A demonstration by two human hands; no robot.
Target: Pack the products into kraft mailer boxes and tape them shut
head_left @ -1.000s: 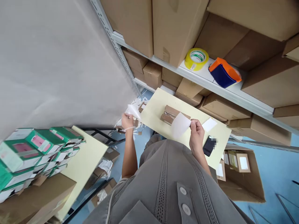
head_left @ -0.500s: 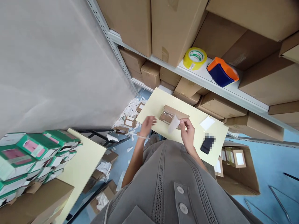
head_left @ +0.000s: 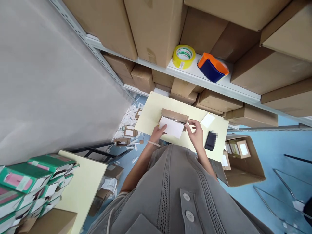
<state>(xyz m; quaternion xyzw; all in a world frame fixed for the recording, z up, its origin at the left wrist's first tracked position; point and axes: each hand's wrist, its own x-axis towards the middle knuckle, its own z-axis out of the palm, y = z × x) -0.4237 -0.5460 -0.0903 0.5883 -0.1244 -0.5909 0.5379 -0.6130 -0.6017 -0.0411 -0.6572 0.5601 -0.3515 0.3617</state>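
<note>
A small brown cardboard box [head_left: 174, 113] rests on the pale yellow table, with a strip of shiny tape along its top. Over its near part lies a white label [head_left: 172, 127], blank as far as I can see; whether it is stuck down I cannot tell. My left hand [head_left: 157, 134] grips the left end, its thumb on the label and its fingers hidden below. At the right end, my right hand [head_left: 195, 132] pinches the label's corner between thumb and forefinger, its other fingers curled loosely.
On the table's right are a white paper [head_left: 207, 120] and a black phone [head_left: 210, 141]. A shelf above holds cartons, yellow tape [head_left: 183, 57] and an orange-blue tape dispenser [head_left: 213, 67]. An open carton [head_left: 253, 165] with boxes stands right; green boxes [head_left: 26, 178] are stacked left.
The label, earlier held up in my right hand, now lies flat over the box. My left hand has moved from beside the box onto its left end. The view has shifted.
</note>
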